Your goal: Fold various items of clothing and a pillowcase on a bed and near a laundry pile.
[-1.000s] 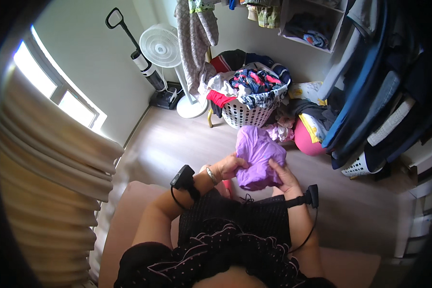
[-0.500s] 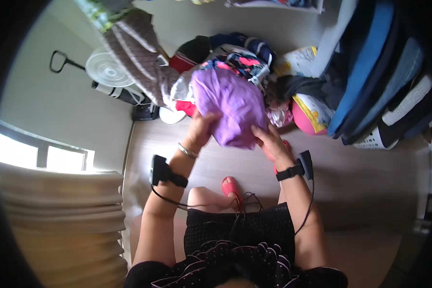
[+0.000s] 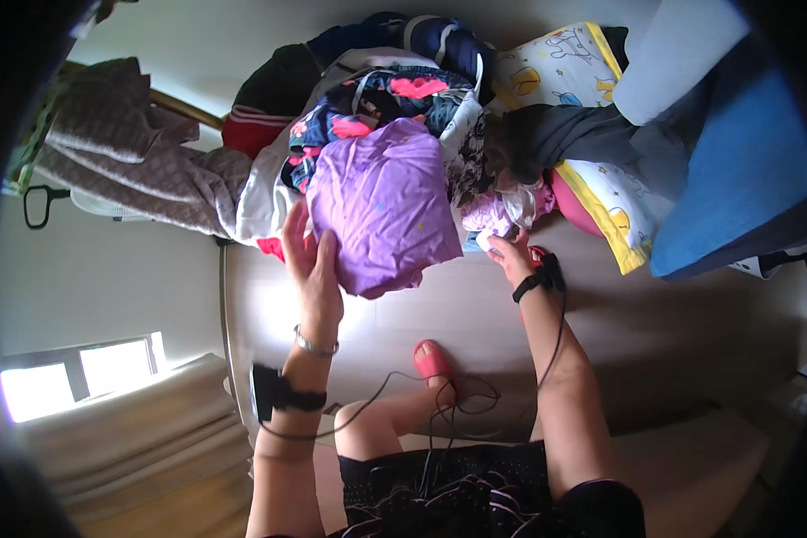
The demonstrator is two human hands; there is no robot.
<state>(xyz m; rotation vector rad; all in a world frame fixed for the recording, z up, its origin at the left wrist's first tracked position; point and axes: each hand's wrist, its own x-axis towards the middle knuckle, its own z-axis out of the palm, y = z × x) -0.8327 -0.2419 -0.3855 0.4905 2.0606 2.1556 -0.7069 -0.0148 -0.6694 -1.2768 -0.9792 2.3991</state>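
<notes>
A folded bundle of purple cloth (image 3: 381,206) rests against a pile of clothes with a dark floral garment (image 3: 368,112) just beyond it. My left hand (image 3: 314,269) is at the bundle's left edge, its thumb touching the cloth. Its fingers are stretched and apart, not wrapped round the bundle. My right hand (image 3: 514,258) is to the right of the bundle, with thumb and finger closed at a small white-and-lilac piece (image 3: 488,239). What that piece is I cannot make out. Pink-and-white crumpled cloth (image 3: 516,204) lies just beyond that hand.
A grey patterned cloth (image 3: 143,148) hangs at the left. Yellow-edged white printed fabric (image 3: 614,211) and a pink rounded thing (image 3: 574,202) lie right, beside blue hanging clothes (image 3: 744,161). My feet wear red slippers (image 3: 433,360) on the wooden floor (image 3: 377,332). Cables (image 3: 390,377) trail from my wrists.
My right hand has come off the purple cloth and moved to the small white-and-lilac piece. My left hand's fingers have opened out at the bundle's edge. The view has shifted closer to the pile.
</notes>
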